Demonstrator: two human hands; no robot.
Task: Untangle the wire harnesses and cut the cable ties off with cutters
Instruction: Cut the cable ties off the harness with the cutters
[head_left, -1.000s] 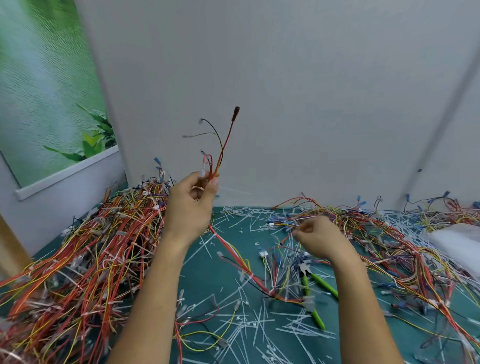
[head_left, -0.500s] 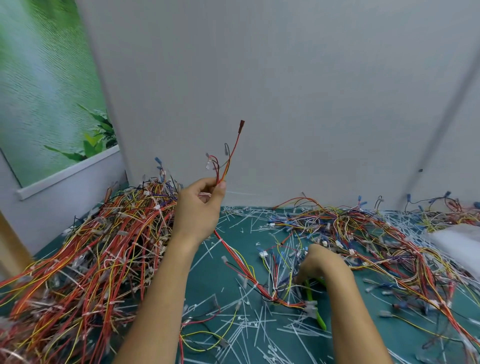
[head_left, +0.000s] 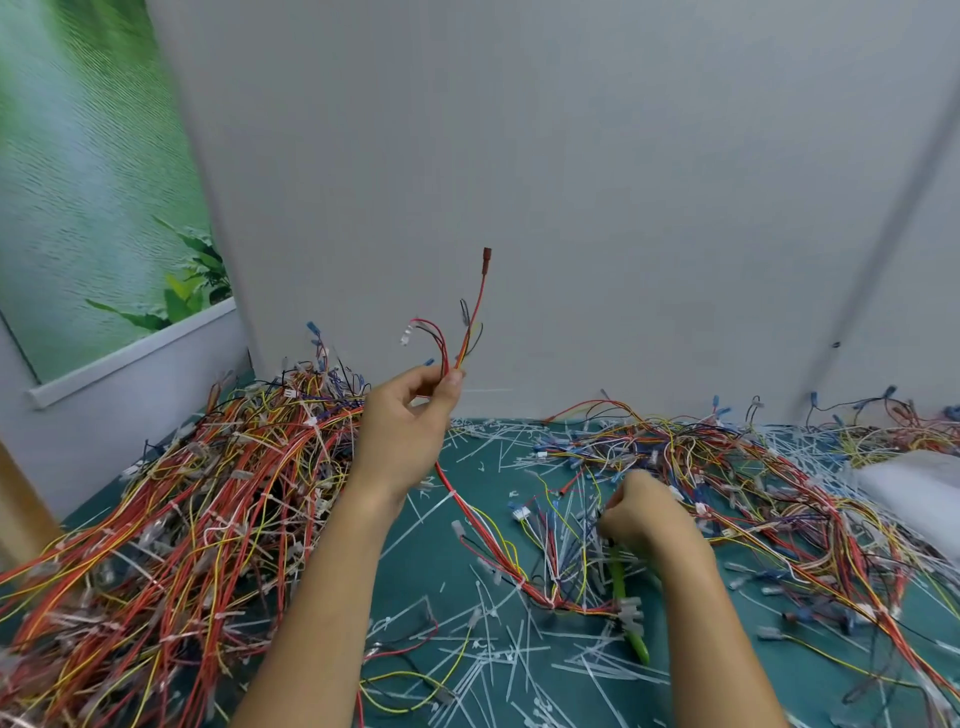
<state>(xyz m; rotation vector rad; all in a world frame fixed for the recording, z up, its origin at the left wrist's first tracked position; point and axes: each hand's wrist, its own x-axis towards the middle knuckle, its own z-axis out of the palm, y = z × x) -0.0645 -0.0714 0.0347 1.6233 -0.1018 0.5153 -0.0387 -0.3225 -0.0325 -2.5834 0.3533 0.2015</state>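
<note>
From the head view, my left hand (head_left: 410, 431) is raised and pinches one wire harness (head_left: 470, 322) between thumb and fingertips. Its loose ends stand up above my fingers, and the rest trails down below my wrist onto the green mat (head_left: 415, 551). My right hand (head_left: 644, 514) is low, fingers curled down over the head of the cutters (head_left: 621, 577), whose green handle runs back toward me. The blur hides whether I have actually gripped them. I judge this to be the step of fetching the cutters. Next I need a firm hold on the handles, then to bring the blades to the white cable tie (head_left: 451, 491) just beneath my left hand without nicking the wires.
</note>
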